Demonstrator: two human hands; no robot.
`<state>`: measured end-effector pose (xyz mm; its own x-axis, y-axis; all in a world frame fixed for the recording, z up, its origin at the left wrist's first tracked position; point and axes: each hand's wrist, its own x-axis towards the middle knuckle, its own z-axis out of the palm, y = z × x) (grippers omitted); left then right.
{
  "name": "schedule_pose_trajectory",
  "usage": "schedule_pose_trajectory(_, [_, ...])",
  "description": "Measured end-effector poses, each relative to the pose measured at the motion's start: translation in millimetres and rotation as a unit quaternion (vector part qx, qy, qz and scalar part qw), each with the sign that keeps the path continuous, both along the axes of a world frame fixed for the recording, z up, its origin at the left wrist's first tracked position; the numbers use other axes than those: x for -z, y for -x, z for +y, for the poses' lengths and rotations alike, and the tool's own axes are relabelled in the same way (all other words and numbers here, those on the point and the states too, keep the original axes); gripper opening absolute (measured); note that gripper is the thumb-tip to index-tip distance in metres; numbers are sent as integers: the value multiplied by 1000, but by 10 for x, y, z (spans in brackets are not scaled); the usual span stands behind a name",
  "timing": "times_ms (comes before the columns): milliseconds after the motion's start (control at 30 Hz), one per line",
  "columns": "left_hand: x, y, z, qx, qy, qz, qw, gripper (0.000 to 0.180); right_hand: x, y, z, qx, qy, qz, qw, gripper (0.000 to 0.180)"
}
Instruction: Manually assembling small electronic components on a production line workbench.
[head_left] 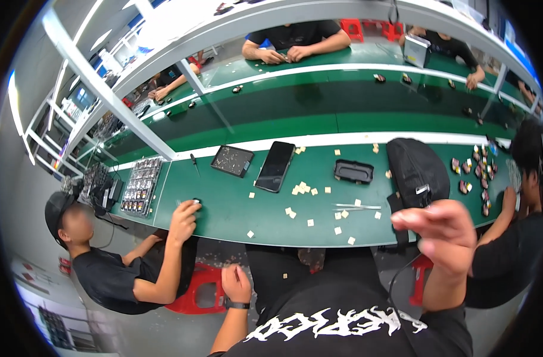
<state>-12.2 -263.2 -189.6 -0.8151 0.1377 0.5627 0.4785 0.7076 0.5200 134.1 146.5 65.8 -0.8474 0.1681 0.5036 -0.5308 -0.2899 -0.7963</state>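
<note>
My left hand (236, 284) hangs low below the table edge, over my lap. It has a black watch on the wrist and its fingers are curled in, with nothing seen in them. My right hand (439, 231) is raised close to the camera at the right and is blurred. Its fingers are bunched together and point left, and I cannot tell if anything small sits between them. On the green table (224, 208) in front of me lie thin tweezers (358, 207), several small cream squares (302, 188), a black phone (275, 166) and a small black tray (353, 171).
A black cap (417, 169) rests on the table under my right hand. A square tray of tiny parts (231, 160) sits left of the phone, and racks of parts (140, 185) lie further left. One seated person's hand (185, 219) is on the table at my left. Another person (515, 238) sits at my right, and more sit across.
</note>
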Motion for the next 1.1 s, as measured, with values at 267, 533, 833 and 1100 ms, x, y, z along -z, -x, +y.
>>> schedule_pose_trajectory(267, [3261, -135, -1025, 203, 209, -528, 798, 38, 563, 158, 471, 136, -215, -354, 900, 23])
schedule_pose_trajectory(533, [3513, 476, -1063, 229, 194, -537, 788, 39, 247, 646, 980, 110, -354, -367, 853, 19])
schedule_pose_trajectory(833, [2226, 1428, -2774, 261, 285, -517, 764, 39, 233, 371, 804, 182, -313, -344, 866, 20])
schedule_pose_trajectory(1100, [2462, 1220, 6, 224, 337, -409, 818, 40, 1803, -1751, 108, 741, 15, -324, 588, 21])
